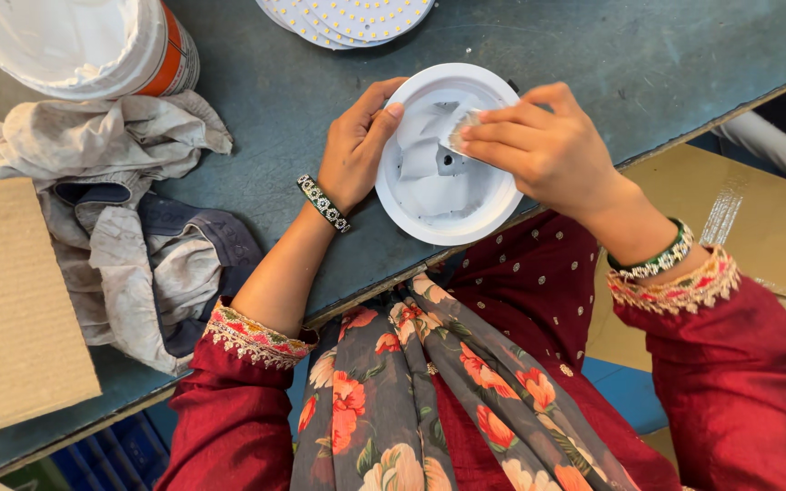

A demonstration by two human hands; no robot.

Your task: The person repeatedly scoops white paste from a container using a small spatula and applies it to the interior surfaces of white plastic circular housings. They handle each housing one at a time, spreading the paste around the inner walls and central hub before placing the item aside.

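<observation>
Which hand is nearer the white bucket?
Left. The left hand grips the left rim of the white round housing, on the side toward the white bucket at top left. The right hand is over the housing's right side, farther away.

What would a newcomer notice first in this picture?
Probably the round white housing at the table's near edge: the left hand steadies its rim while the right hand presses a small pale piece inside it. To the left lies a crumpled cloth heap, beside a white bucket.
</observation>
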